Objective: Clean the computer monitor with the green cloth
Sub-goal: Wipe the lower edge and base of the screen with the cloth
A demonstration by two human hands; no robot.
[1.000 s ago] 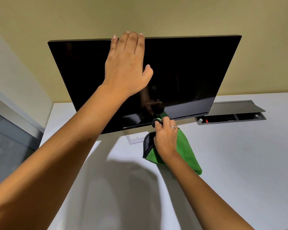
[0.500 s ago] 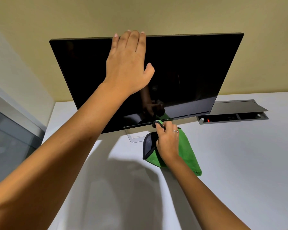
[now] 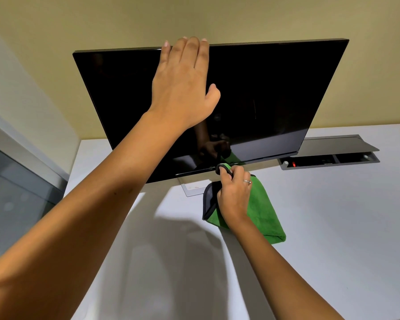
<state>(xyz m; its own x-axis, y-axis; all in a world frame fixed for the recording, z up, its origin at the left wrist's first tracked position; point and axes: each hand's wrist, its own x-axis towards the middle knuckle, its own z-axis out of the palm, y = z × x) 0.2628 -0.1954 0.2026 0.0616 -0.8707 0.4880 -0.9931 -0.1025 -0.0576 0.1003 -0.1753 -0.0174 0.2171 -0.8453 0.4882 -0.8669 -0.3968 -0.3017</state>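
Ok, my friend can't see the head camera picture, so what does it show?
A person's left hand rests flat against the top of a black monitor while the right hand grips a green cloth at the screen's bottom edge, on a white desk.

Left hand (image 3: 183,88): arm extended forward and up, fingers straight and together, thumb spread. Right hand (image 3: 234,195): arm extended, lower, fingers curled in a pinch; ring worn.

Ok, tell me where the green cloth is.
In the head view, the green cloth is held by the right hand at the monitor's bottom edge, draping onto the white desk.
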